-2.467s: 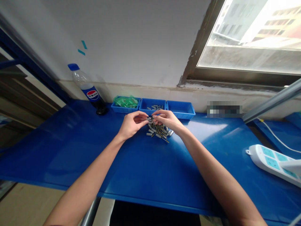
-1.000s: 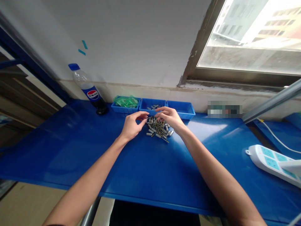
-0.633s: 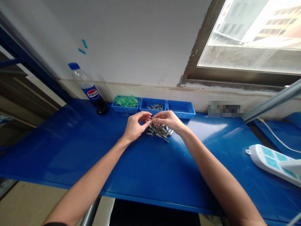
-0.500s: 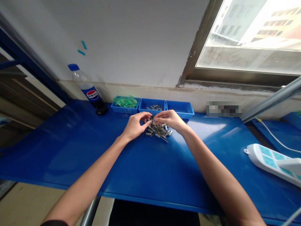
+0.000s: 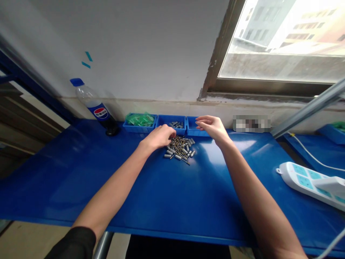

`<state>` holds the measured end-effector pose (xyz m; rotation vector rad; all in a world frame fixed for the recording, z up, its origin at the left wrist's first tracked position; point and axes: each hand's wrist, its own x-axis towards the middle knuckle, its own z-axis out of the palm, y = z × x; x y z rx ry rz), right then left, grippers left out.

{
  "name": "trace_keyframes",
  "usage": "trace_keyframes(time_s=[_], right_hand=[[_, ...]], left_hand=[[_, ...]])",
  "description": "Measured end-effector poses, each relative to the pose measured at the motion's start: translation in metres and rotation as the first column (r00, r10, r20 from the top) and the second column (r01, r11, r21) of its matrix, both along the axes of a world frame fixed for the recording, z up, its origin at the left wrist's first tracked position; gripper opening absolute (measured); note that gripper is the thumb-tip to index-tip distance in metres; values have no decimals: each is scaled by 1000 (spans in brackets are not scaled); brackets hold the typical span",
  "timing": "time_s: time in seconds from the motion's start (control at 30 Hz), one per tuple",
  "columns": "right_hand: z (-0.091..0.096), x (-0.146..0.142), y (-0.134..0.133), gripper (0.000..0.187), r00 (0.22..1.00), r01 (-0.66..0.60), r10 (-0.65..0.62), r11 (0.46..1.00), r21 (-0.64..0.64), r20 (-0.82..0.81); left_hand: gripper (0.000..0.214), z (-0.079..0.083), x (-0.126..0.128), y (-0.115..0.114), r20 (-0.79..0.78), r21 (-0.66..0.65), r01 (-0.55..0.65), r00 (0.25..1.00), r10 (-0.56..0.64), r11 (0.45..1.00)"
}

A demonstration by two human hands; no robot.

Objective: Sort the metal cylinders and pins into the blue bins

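A pile of small metal cylinders and thin brass-coloured pins [image 5: 180, 146] lies on the blue table. At its upper left edge is my left hand [image 5: 159, 137], fingers curled down and closed; what they grip, if anything, is hidden. My right hand [image 5: 212, 128] hovers over the right blue bin [image 5: 192, 130], fingers stretched and slightly apart, with nothing visible in them. The middle blue bin [image 5: 161, 123] contains several grey metal cylinders [image 5: 176, 124]. Green plastic bags [image 5: 140, 119] fill the left blue bin [image 5: 132, 128].
A cola bottle [image 5: 100, 112] stands left of the bins against the wall. On the right lie a white power strip [image 5: 304, 181] and its cable. A slanted metal post [image 5: 304, 111] rises at the table's right side, below the window.
My hands have parted. The right moved from above the pile to the right bin, while the left lowered to the pile's edge. The view shifted slightly.
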<state>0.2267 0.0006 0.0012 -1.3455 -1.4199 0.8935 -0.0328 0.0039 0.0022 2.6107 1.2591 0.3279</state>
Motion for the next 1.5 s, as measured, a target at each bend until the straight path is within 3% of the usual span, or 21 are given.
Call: trace_keyframes(time_s=[0.13,0.33,0.53,0.73,0.9,1.17,1.33,1.5], right_hand=[[3,-2,-1,25,1000,0,0,1000,-23,-10],[5,-5,-2,33,999,26,-27,999,-30,-45],[3,-8,-3,27,1000,21,-21,1000,-14,-11],[3,-11,-3,20,1000,7,-7,1000,-19,14],[8,-13,-6,19,998,-57,57,998,-33,9],[5,-14,-5,21,998,-70,70,998,-8,6],[7,-15,-8,21,998,-68,68,998,-15,9],[10,-16,-11,22,996,-84,85,996,-7,10]], left_hand=[[22,2,-2,1,-6,3,-11,1000,11,1000],[21,2,-12,1,-75,75,-144,986,150,987],[26,-3,2,-6,-251,129,-216,937,243,968],[30,7,9,-12,-309,144,-246,909,279,959],[29,13,5,-11,-316,121,-229,914,256,966],[29,-1,4,-8,-307,126,-187,926,218,974],[26,9,1,-8,-295,137,-198,927,231,971],[31,13,-5,-6,-267,46,-118,955,126,992]])
